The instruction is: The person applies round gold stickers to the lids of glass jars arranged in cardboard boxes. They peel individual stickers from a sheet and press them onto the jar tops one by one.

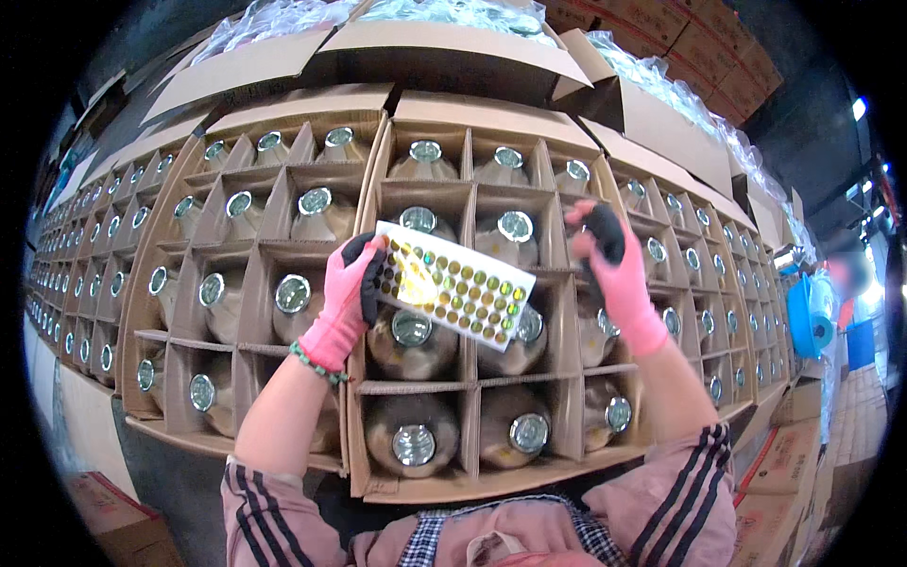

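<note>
A white sheet of round gold, shiny stickers (453, 288) is gripped at its left end by my left hand (351, 298), in a pink glove with black fingers. The sheet tilts down to the right above an open carton (416, 489). Off the sheet's right end, my right hand (609, 260) is raised in a matching glove, its fingers bent inward and slightly blurred. Anything small between those fingertips cannot be made out. Beneath both hands, round-bodied glass bottles with wide silvery mouths, such as this glass bottle (413, 437), stand in cardboard compartments.
Another divided carton (236, 437) of bottles adjoins on the left, with more rows further left and right. Along the back, open boxes hold clear plastic wrapping (453, 11). Stacked brown cartons (723, 57) rise behind. A blue basin (803, 317) is at the far right.
</note>
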`<state>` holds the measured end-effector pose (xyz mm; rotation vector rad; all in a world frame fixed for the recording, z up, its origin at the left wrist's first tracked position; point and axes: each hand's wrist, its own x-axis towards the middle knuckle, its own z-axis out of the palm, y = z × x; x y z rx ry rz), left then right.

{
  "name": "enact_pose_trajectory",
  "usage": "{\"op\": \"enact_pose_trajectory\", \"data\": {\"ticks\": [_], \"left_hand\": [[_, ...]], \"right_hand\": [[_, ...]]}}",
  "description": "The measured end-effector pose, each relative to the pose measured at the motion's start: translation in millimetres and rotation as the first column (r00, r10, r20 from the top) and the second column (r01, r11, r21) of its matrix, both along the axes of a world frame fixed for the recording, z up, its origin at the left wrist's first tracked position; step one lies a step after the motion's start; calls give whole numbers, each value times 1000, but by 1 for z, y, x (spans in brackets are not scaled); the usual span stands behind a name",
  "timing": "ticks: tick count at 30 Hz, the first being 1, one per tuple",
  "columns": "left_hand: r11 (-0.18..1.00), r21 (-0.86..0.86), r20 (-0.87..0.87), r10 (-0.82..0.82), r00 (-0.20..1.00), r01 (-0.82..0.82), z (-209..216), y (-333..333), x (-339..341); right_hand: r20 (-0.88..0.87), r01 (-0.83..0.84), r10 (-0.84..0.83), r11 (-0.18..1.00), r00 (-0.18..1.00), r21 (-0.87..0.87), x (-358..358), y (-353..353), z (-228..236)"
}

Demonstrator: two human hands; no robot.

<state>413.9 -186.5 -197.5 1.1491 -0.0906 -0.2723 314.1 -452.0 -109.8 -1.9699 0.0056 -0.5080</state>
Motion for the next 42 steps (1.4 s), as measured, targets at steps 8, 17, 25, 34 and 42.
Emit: {"op": "enact_pose_trajectory", "data": {"ticks": [8,17,25,34,42], "left_hand": [[965,-97,105,-235,966,245,19,-16,-44],[838,-91,101,-529,842,538,32,-18,-103],[718,-30,385,-634,671,695,30,-30,-113],[717,9,95,-694,714,697,17,-18,-111],[794,-40,183,-591,786,606,31,-29,-119]], "right_hand": [[-156,137,-72,879,985,458,-77,68,4],[-92,282,-282,959,955,-12,-168,80,38],[-155,253,-252,967,955,-13,-198,71,25],[-168,357,-317,866,934,351,-209,66,13],[-5,242,-256,920,967,-307,-190,66,30]]}}
